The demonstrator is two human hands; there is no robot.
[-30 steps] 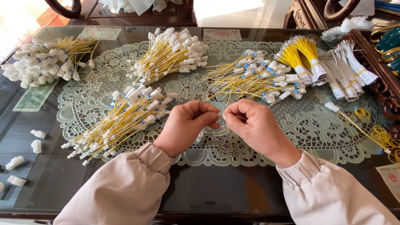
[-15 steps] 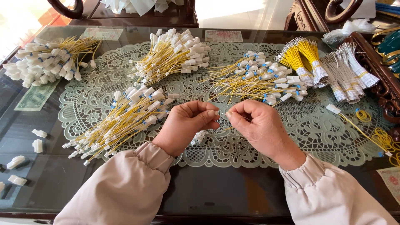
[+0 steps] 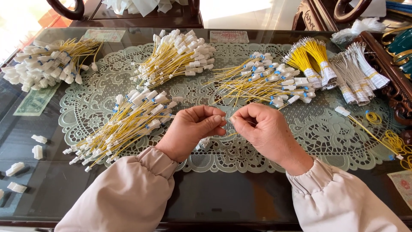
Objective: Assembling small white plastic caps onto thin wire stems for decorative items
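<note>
Both hands are meeting at the middle of the frame, just above the lower edge of the lace mat (image 3: 309, 141). The left hand (image 3: 191, 131) is curling its fingers inward, thumb and forefinger pinching a small white connector (image 3: 224, 119) at the fingertips. The right hand (image 3: 262, 131) is closing in the same way, pinching the thin yellow wire (image 3: 229, 135) that is trailing down between the two hands; the fingertips of both hands are nearly touching at the connector. A small white piece is lying on the mat just under the left hand, too hidden to tell what it is.

Bundles of yellow wires with white connectors are lying around: one bundle (image 3: 124, 124) just left of the left hand, one (image 3: 176, 58) at upper centre, one (image 3: 47, 64) at upper left, one with blue marks (image 3: 266, 83) right above the right hand. Loose white connectors (image 3: 38, 146) are sitting on the dark glass table (image 3: 231, 197) at lower left
</note>
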